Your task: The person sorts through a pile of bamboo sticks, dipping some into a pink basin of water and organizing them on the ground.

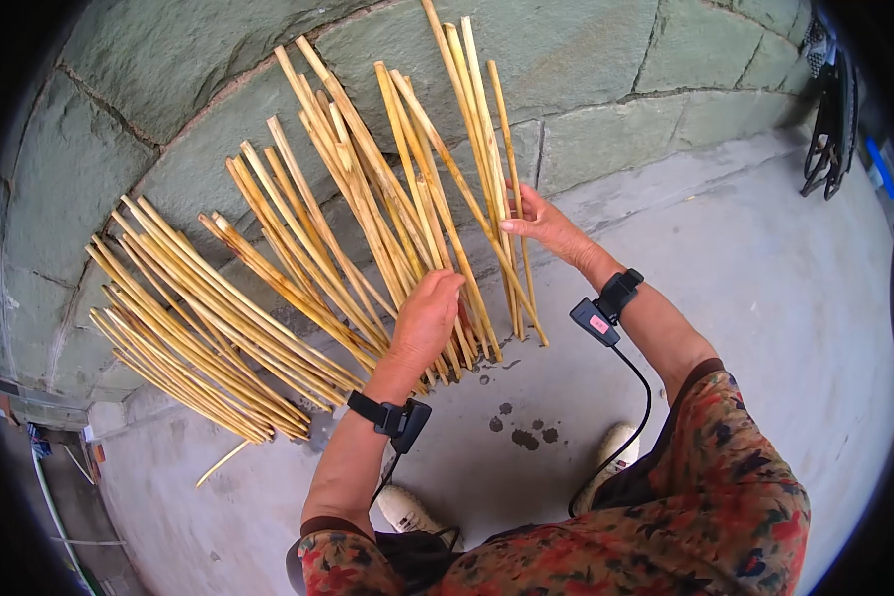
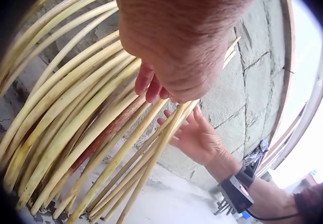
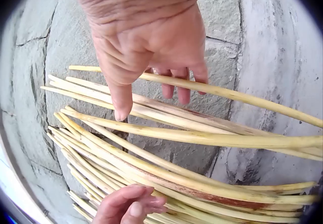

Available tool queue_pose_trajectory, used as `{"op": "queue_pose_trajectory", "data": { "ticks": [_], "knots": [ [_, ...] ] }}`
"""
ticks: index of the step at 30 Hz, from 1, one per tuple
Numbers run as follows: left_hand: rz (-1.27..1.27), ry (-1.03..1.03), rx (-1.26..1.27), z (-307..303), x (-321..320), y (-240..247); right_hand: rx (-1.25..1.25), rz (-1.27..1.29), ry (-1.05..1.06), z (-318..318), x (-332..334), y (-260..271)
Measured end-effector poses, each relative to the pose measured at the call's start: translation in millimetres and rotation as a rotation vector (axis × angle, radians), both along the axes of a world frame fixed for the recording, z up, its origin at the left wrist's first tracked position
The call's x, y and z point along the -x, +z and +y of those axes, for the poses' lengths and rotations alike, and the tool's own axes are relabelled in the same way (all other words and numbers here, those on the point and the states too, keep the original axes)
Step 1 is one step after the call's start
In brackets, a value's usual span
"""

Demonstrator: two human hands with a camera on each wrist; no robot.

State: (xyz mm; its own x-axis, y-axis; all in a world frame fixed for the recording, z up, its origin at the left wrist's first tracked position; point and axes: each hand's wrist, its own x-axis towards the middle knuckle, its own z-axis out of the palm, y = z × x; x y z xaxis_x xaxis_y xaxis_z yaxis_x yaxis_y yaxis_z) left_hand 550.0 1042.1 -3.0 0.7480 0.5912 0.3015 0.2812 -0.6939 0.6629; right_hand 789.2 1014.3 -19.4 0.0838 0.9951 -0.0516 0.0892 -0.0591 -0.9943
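A row of long, pale yellow peeled sticks [image 1: 298, 238] leans against a stone wall. My left hand [image 1: 428, 316] hovers over the middle of the row, its fingers loosely bent, with nothing seen in its grasp in the right wrist view. My right hand [image 1: 538, 226] is at the right end of the row, thumb and fingers spread. One outer stick [image 3: 242, 97] passes between that palm and the fingers, while the thumb [image 3: 122, 105] points down over the neighbouring sticks [image 3: 166, 112]. A few of the sticks [image 2: 108, 125] show reddish-brown patches.
The wall [image 1: 586, 149] is of large greenish stone blocks. Grey concrete floor [image 1: 725, 268] with dark wet spots [image 1: 524, 437] lies before my shoes [image 1: 407, 509]. One short thin stick [image 1: 222, 463] lies at the left. A black folded frame [image 1: 832, 129] stands at the far right.
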Motion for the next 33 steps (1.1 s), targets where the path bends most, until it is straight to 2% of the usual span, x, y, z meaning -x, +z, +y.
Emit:
{"op": "queue_pose_trajectory", "data": {
  "ticks": [2,3,4,6,7,11,14,18,20,23,31,33],
  "knots": [
    [0.052,0.015,-0.14,1.9,11.6,3.0,-0.041,0.059,-0.042,1.2,-0.8,-1.8],
    [0.024,0.01,-0.259,3.3,16.2,5.4,0.006,0.037,-0.06,-3.3,0.2,9.0],
    [0.031,0.013,-0.256,5.5,21.9,6.5,0.009,0.044,-0.056,-4.3,-0.5,6.8],
    [0.111,0.023,-0.475,12.1,29.6,9.4,0.045,-0.037,-0.059,-4.6,-4.5,4.5],
    [0.113,0.027,-0.474,15.1,31.5,10.8,0.045,-0.037,-0.054,-3.2,-3.2,1.5],
    [0.316,-0.013,-0.744,26.3,39.9,12.1,-0.012,-0.02,-0.089,0.4,4.3,-9.6],
    [0.362,-0.005,-0.758,27.2,43.7,15.2,-0.022,-0.034,-0.127,0.7,7.4,-4.7],
    [0.343,-0.017,-0.721,31.7,53.5,9.8,-0.033,-0.038,-0.073,-2.3,9.0,1.0],
    [0.304,0.126,-0.646,32.3,58.4,6.1,-0.034,-0.045,-0.053,-4.3,10.7,2.6],
    [0.276,0.055,-0.643,36.8,67.8,3.9,-0.037,-0.025,-0.039,-3.5,11.7,2.6],
    [0.219,0.155,-0.566,16.0,50.1,1.1,-0.024,-0.053,-0.121,-3.4,6.4,0.5],
    [0.152,0.109,-0.268,0.8,37.0,3.6,-0.039,-0.049,-0.117,-3.6,5.7,0.3]
  ]
}}
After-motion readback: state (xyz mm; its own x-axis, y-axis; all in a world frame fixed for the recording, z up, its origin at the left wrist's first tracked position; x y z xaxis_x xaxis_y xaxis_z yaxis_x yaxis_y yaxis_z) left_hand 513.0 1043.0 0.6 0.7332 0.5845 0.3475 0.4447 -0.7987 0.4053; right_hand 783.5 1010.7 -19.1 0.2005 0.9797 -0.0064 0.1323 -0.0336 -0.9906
